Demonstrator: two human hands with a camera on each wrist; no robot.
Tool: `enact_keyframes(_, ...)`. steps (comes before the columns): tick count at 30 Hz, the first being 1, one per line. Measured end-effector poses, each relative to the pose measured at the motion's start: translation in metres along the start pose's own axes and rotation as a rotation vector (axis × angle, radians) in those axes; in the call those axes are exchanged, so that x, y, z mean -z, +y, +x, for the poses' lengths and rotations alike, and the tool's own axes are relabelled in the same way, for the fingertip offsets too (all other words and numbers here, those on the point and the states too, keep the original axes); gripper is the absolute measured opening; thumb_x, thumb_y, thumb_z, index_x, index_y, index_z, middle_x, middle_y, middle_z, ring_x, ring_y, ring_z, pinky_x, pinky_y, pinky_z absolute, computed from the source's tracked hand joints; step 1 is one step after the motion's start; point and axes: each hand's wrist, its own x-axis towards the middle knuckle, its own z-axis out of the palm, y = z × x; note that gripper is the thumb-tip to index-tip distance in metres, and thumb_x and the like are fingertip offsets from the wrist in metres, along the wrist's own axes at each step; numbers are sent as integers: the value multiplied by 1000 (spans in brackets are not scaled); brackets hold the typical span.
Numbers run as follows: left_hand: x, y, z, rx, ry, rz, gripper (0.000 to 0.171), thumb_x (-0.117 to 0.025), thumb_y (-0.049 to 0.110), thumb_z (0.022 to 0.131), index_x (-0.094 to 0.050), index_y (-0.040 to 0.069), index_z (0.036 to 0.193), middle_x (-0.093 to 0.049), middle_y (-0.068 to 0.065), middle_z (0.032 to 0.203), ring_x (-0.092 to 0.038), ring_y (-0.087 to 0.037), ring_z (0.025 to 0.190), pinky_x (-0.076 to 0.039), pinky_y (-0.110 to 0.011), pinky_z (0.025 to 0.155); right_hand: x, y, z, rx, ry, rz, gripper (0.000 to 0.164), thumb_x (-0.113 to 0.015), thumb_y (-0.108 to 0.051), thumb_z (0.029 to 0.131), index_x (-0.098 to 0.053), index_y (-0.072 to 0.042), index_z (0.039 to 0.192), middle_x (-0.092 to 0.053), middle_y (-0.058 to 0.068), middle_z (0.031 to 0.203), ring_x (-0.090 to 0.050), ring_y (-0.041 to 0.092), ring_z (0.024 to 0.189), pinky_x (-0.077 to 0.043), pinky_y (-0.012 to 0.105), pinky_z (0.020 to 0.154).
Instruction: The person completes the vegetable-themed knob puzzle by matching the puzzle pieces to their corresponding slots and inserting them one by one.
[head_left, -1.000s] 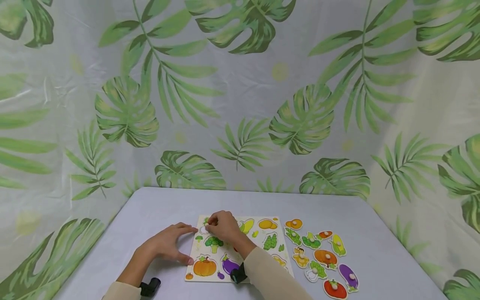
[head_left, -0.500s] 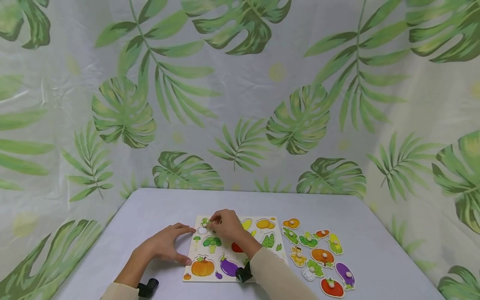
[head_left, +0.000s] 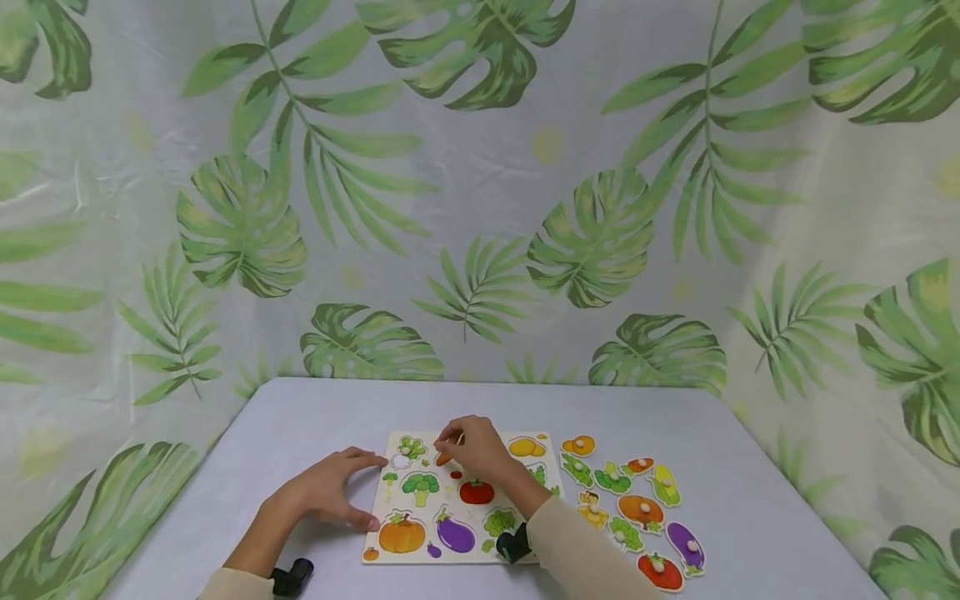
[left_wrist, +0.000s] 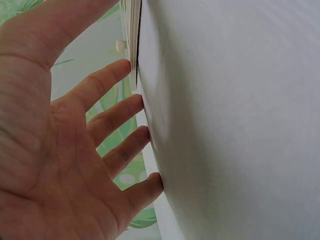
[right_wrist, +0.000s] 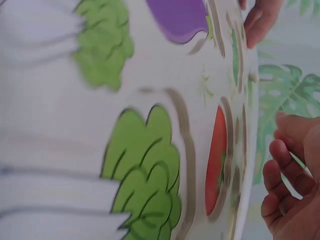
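A vegetable puzzle board point(head_left: 390, 502) lies on the table. My left hand point(head_left: 330, 486) is at its left edge, thumb and fingers spread; in the left wrist view the fingertips reach the board's edge point(left_wrist: 132, 45). A white vegetable with green leaves point(head_left: 406, 452) is in the top left corner; the left wrist view shows a small knob point(left_wrist: 120, 46) standing up from the board. My right hand point(head_left: 474, 450) is over the upper middle, fingertips above an orange carrot shape point(head_left: 443, 458). In the right wrist view its fingers point(right_wrist: 295, 175) curl loosely, with nothing visible between them.
Loose knobbed pieces lie right of the board, among them an eggplant point(head_left: 686, 547), a tomato point(head_left: 660, 572), a pumpkin point(head_left: 641, 510) and a corn point(head_left: 665, 486). A leaf-print curtain point(head_left: 495, 208) hangs behind the white table point(head_left: 330, 417).
My right hand has moved right, from the leafy white vegetable in the top left corner to the carrot shape. The left hand stays at the board's left edge. The view has shifted slightly.
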Motion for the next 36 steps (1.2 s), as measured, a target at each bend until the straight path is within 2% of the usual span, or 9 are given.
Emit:
enact_keyframes(10,0,2,1,-7,7,6,93,-91,57,65,-59,21,144,-53,-14,148,-48,-45,138,-39,-71,109,19,21,-10,-16,49,-42,14,-74,-25,96,-78,-14,103,-65,-5,86,-54,12,75,-49,22,64)
enact_keyframes(17,2,7,4,4,8,26,91,-92,55,64,-60,21,142,-54,-13,146,-50,-43,136,-41,-71,108,52,36,-25,16,87,-79,13,-74,-24,96,-78,-14,103,-66,-4,87,-53,12,74,-48,23,63)
enact_keyframes(26,4,5,6,20,-6,26,91,-93,55,64,-60,23,142,-54,-12,146,-49,-42,136,-41,-70,108,97,66,-55,-34,195,-108,11,-77,-22,94,-79,-15,102,-66,-6,85,-51,12,73,-45,23,63)
enact_keyframes(36,3,5,3,23,-19,16,90,-93,53,64,-61,22,142,-55,-12,146,-50,-43,134,-41,-73,106,132,95,-88,-51,195,-135,16,-75,-18,96,-78,-9,108,-67,-3,90,-53,14,77,-46,25,63)
